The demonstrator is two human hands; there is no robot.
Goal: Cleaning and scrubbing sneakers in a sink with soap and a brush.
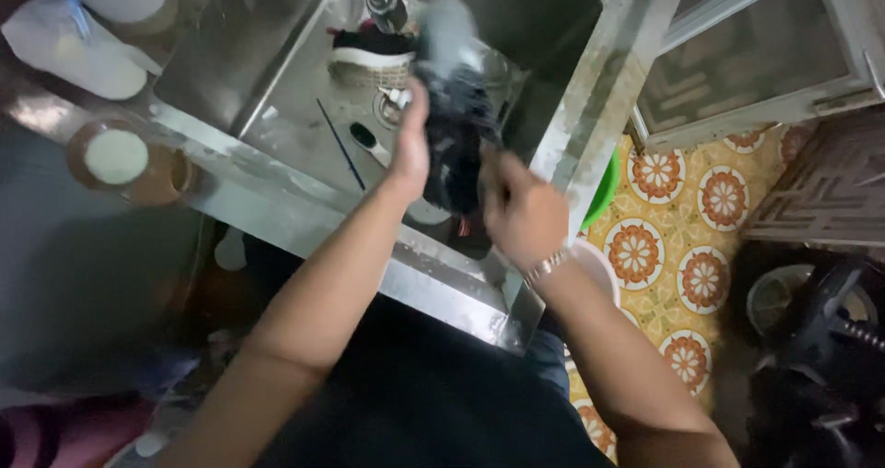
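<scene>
Over a steel sink (pixel 277 145) I hold a dark shoe (pixel 456 127), blurred by motion, under the tap (pixel 383 7). My left hand (pixel 410 141) grips its left side. My right hand (pixel 521 210), with a bracelet at the wrist, grips its lower right side. A second shoe with a white sole (pixel 373 53) lies at the back of the basin. On the basin floor lie a brush with a white handle (pixel 369 141) and a thin dark stick (pixel 339 143).
A brown cup with a white lid (pixel 120 159) stands on the counter at left, with white containers (pixel 83 44) behind. A green basin (pixel 604 191) sits below the sink's right edge on an orange patterned floor (pixel 682 237). Dark clutter (pixel 820 357) fills the right.
</scene>
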